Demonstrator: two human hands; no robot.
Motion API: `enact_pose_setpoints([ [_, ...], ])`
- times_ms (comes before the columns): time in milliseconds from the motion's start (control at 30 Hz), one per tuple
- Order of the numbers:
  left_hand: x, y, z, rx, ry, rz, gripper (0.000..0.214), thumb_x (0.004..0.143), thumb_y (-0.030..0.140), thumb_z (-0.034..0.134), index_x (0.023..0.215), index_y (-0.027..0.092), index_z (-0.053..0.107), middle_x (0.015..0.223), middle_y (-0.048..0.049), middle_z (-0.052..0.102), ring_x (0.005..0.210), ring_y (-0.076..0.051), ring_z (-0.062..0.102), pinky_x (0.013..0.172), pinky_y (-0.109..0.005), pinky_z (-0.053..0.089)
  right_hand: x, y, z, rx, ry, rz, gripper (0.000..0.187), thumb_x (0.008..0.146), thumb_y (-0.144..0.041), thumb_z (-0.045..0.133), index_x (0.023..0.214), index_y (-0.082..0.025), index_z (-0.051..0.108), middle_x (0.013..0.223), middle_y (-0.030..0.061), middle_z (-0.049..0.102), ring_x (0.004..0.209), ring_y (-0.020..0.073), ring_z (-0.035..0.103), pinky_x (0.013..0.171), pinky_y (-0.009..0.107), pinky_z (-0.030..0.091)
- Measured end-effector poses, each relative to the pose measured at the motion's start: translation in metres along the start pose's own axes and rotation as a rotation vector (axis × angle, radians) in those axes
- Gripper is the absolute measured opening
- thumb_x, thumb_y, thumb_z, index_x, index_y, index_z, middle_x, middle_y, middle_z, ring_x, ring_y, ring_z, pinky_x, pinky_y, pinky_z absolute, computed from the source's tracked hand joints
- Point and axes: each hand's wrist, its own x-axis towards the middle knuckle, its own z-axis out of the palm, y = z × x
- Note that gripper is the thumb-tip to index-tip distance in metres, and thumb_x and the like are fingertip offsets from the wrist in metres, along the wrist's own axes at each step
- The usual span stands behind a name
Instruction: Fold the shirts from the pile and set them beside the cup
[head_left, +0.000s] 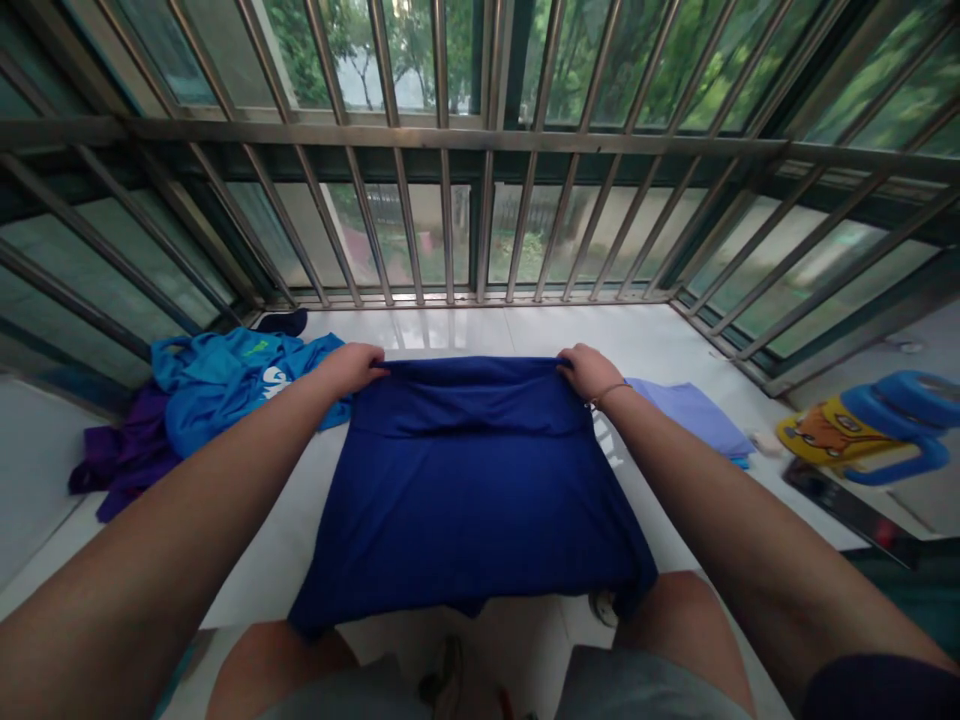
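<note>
A dark blue skirt-like garment (472, 500) is stretched wide between my hands over the white ledge. Its broad band is at the far edge, and the lower hem hangs towards my knees. My left hand (358, 368) pinches the band's left corner. At the opposite corner, my right hand (589, 374) grips the same band, with a thin bracelet on its wrist. Left of my left hand lies a heap of bright blue clothing (225, 385) with white and green print. Folded lavender cloth (686, 415) rests beyond my right forearm.
Purple cloth (135, 455) and a small dark cloth (283, 322) lie at the left. A yellow-and-blue bottle (862, 425) stands at the right, by a dark flat phone-like object (851, 510). Metal bars (487, 140) enclose the white ledge (277, 560) on three sides.
</note>
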Motion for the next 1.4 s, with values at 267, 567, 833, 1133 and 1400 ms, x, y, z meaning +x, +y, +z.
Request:
enact_pose_setpoints([
  [267, -0.08, 0.025, -0.039, -0.043, 0.363, 0.083, 0.03, 0.104, 0.04, 0.058, 0.106, 0.018, 0.079, 0.1, -0.0129, 0.073, 0.103, -0.031, 0.066, 0.092, -0.04, 0.049, -0.074, 0.009, -0.048, 0.106, 0.456, -0.088, 0.03, 0.107, -0.026, 0.055, 0.122, -0.016, 0.079, 0.115, 0.0163, 0.069, 0.111, 0.0317, 0.061, 0.103, 0.044, 0.05],
  [567, -0.244, 0.07, 0.095, -0.236, 0.16, 0.141, 0.031, 0.106, 0.032, 0.053, 0.109, 0.026, 0.083, 0.114, -0.0115, 0.078, 0.106, -0.031, 0.072, 0.095, -0.046, 0.057, -0.231, 0.026, 0.048, 0.19, 0.103, -0.285, 0.033, 0.103, -0.017, 0.05, 0.117, -0.024, 0.079, 0.117, 0.0121, 0.074, 0.108, 0.0284, 0.068, 0.099, 0.043, 0.056],
  [833, -0.292, 0.086, 0.126, -0.332, 0.263, -0.026, 0.04, 0.106, 0.048, 0.057, 0.129, 0.025, 0.08, 0.144, -0.0148, 0.073, 0.133, -0.035, 0.069, 0.116, -0.05, 0.056, -0.284, 0.012, 0.082, 0.143, 0.202, 0.066, 0.038, 0.106, -0.033, 0.056, 0.139, -0.018, 0.066, 0.13, 0.0192, 0.069, 0.117, 0.0341, 0.071, 0.107, 0.048, 0.056],
  [1133, -0.355, 0.089, 0.178, -0.232, 0.324, 0.007, 0.059, 0.101, 0.056, 0.066, 0.151, 0.023, 0.069, 0.161, -0.0166, 0.064, 0.141, -0.039, 0.067, 0.121, -0.056, 0.053, -0.319, -0.001, 0.094, 0.225, 0.005, 0.457, 0.034, 0.11, -0.036, 0.044, 0.129, -0.02, 0.067, 0.107, 0.0144, 0.083, 0.097, 0.0284, 0.082, 0.081, 0.035, 0.055],
  [1400, -0.365, 0.078, 0.174, -0.349, 0.298, -0.067, 0.042, 0.103, 0.05, 0.055, 0.123, 0.026, 0.083, 0.139, -0.0152, 0.079, 0.126, -0.036, 0.076, 0.112, -0.053, 0.061, -0.332, 0.02, 0.079, 0.246, 0.027, 0.528, 0.028, 0.106, -0.036, 0.047, 0.11, -0.021, 0.07, 0.096, 0.0124, 0.081, 0.091, 0.0289, 0.08, 0.079, 0.036, 0.055],
])
